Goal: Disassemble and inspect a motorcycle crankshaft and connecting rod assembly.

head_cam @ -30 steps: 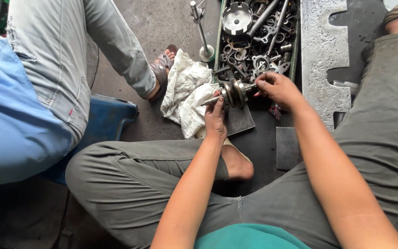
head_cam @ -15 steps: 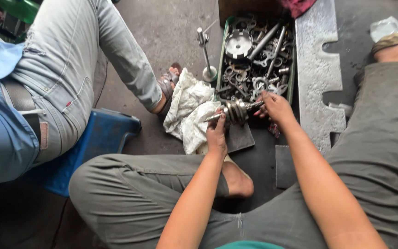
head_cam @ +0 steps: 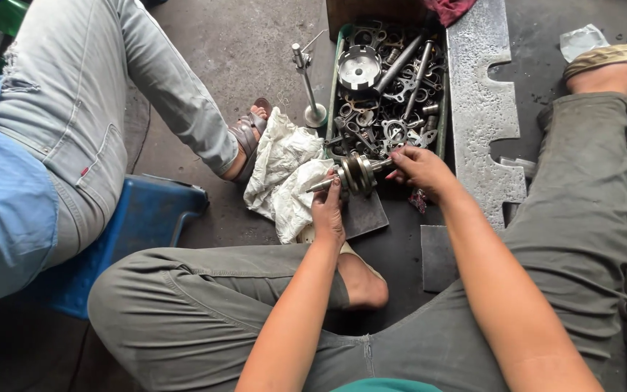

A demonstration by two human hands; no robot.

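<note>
Both hands grip 1 metal shaft assembly: left hand beneath, right hand closed on its end; fitting looks unfinished.

Grey metal geared shaft, horizontal, above dark plate

A green tray of grey metal parts sits at the far middle of the floor. Left of it stands an upright metal rod, with a crumpled white cloth nearer. A cut steel plate lies right; a blue stool sits left.
</note>
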